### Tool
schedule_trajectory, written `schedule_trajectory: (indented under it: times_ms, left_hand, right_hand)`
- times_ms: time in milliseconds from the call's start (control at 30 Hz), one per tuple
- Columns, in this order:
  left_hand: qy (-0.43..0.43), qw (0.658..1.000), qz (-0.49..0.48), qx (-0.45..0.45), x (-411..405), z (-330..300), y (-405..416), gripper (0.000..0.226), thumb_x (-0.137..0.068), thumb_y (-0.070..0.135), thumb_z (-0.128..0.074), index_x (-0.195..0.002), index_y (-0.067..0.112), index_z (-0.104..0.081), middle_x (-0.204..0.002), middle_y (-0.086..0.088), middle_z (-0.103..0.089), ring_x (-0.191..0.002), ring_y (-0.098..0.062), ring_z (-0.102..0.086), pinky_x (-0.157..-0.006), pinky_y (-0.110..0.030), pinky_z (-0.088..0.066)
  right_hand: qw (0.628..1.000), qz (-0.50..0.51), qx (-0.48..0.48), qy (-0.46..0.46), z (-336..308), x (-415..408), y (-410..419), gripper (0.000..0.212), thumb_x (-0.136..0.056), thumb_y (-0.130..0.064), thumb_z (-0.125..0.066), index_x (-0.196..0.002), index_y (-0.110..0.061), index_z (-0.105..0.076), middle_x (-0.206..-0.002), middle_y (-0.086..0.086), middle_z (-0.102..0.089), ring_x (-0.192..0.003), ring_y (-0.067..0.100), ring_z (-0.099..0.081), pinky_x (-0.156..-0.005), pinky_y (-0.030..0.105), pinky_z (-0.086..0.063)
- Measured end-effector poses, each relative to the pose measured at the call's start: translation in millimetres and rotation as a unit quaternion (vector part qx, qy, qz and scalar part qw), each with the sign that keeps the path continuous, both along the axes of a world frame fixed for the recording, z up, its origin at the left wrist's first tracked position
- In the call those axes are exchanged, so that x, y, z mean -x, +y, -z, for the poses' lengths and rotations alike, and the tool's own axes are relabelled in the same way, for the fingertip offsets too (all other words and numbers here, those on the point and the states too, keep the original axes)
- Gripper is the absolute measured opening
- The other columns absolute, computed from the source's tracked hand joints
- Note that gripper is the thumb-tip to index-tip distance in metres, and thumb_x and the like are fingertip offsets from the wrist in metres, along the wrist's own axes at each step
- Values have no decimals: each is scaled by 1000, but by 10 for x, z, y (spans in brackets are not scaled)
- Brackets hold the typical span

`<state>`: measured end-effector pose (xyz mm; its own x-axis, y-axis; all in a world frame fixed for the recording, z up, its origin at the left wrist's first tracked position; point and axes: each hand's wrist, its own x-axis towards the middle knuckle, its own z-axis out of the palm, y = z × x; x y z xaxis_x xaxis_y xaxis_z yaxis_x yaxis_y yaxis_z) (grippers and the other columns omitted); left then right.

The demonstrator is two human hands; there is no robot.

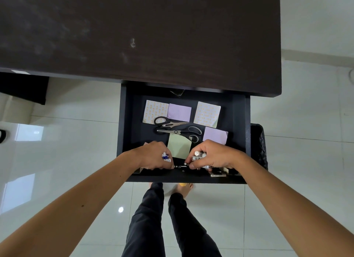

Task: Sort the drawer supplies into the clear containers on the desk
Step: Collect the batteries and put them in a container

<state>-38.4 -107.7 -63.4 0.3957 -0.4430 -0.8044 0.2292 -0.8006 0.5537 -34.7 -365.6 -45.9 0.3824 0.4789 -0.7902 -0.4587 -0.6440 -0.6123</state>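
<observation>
Batteries (199,156) gathered in both hands at the front edge of an open drawer (238,111) beneath a dark desk (153,36). Left hand (155,156) curled round a few white-and-blue cells, fingertips down on the drawer floor; right hand (210,155) clutching a bundle of silver-capped cells, thumb and forefinger pinching toward one last small metallic piece (180,166) lying between the two hands, too small to identify with certainty. Behind the hands, untouched: two pairs of scissors (177,127) lying crossed in opposite directions, a green sticky-note pad (179,146), two lilac pads (179,112) and two patterned pads (206,113). Flat metal object (218,174) near the front right corner, partly hidden by the right wrist. Clear containers nowhere in view; only bare desk surface showing above the drawer. Judged best here: finishing the sweep of loose cells with fingertips alone, keeping both palms closed so nothing already held rolls free, then lifting straight up clear of the drawer front before turning toward the desk. Risk of a cell slipping out of the fuller right hand if another is forced in; better taken by the left. Scissors and pads judged work for later trips.
</observation>
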Motion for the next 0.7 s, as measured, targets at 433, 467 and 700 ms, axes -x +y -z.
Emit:
schedule_trajectory:
  times_ms: [433, 467, 700]
  left_hand:
    - [-60, 981, -175, 57, -10, -55, 86, 16, -84, 40, -86, -93, 26, -83, -82, 7, -78, -73, -10, -73, -68, -26, -60]
    - [-56, 977, -197, 65, -14, -62, 105, 16, -84, 39, -86, -91, 25, -83, -77, 7, -77, -67, -9, -69, -63, -27, -56]
    - [-71, 971, -210, 87, 22, -219, 164, 16, -87, 39, -84, -96, 27, -84, -82, 11, -78, -74, -4, -71, -63, -24, -56]
  right_hand:
    - [1000, 11, 1, -4, -52, 14, 13, 26, -91, -17, -83, -117, -15, -80, -99, 6, -81, -80, 7, -76, -65, 29, -59]
    - [1000, 17, 0, -3, -63, 19, 18, 26, -91, -17, -83, -116, -15, -80, -99, 6, -81, -81, 7, -76, -63, 28, -58]
    - [998, 40, -1, -49, -211, 2, 98, 21, -88, -22, -86, -108, -24, -83, -104, -1, -80, -100, 26, -76, -93, 47, -63]
